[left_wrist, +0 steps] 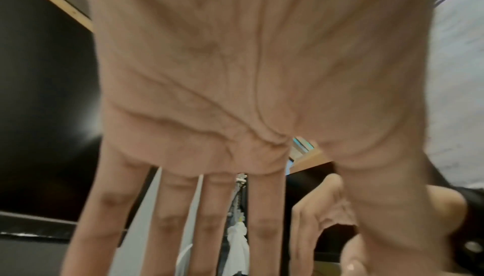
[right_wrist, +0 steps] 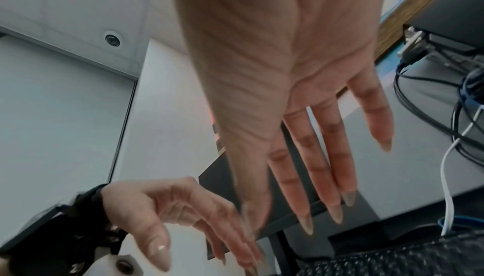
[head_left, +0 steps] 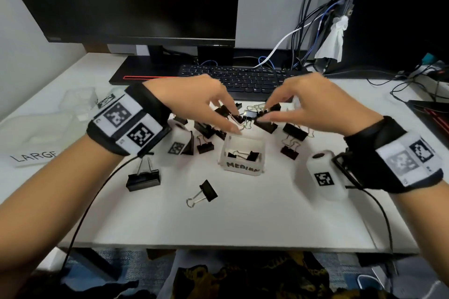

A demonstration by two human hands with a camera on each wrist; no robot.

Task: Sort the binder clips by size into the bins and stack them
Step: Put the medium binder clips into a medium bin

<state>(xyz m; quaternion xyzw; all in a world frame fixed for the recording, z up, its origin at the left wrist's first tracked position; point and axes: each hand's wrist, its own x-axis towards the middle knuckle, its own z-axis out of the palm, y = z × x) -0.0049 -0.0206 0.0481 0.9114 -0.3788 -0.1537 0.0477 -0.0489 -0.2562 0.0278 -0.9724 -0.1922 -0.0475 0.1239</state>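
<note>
- Left hand (head_left: 194, 99) hovers over the pile of binder clips (head_left: 245, 119) mid-tabletop, toward the far edge; its grip is wide, fingers straight, holding nothing.
- Right hand (head_left: 313, 104) reaches in opposite, grip likewise loose and empty.
- The "MEDIUM" bin (head_left: 241, 153), just nearer than the pile, holds clips.
- Two clips (head_left: 143, 178) lie toward the near edge.

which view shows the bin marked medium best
The head view: the medium bin stands mid-desk, label readable, with clips inside. Both wrist views show only palms, fingers and background, not the bin.
</note>
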